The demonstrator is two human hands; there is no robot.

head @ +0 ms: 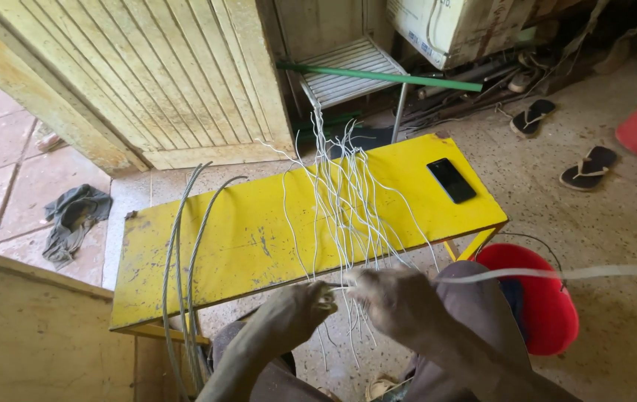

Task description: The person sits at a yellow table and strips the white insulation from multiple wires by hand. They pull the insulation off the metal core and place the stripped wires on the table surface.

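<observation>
My left hand and my right hand meet at the near edge of a yellow bench, both pinching a bundle of thin white wire strands. The strands fan out from my fingers across the bench top and splay upward at the far side. A single pale strand runs from my right hand off to the right edge of the view. Some loose ends hang down below my hands.
A thicker grey cable loops over the bench's left part. A black phone lies on its right end. A red bucket stands by my right knee. Sandals, a green pole, a wooden door and a dark rag surround it.
</observation>
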